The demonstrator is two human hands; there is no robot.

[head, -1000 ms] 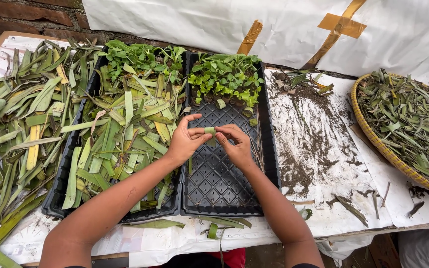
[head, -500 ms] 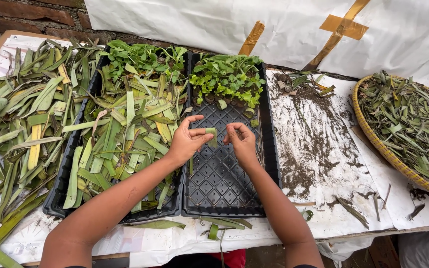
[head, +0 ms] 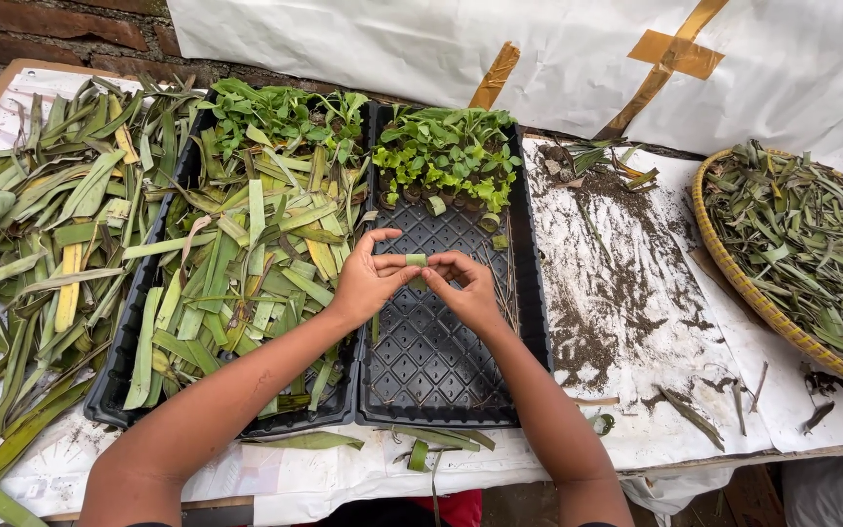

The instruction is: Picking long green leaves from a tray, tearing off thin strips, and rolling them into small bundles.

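Meanwhile, the left hand (head: 368, 283) and right hand (head: 465, 291), apart half a second earlier, had closed again, both pinching a rolled leaf strip (head: 416, 260) above the black seed tray (head: 441, 376), seedlings (head: 446, 156) at twelve o'clock.

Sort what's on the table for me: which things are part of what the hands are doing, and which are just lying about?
In the job:
left hand and right hand, pinching a small leaf roll
black tray under them, seedlings at its far end
leaf strips in the next tray

Lying about:
basket of dry leaves
spilled soil
loose leaves at far left
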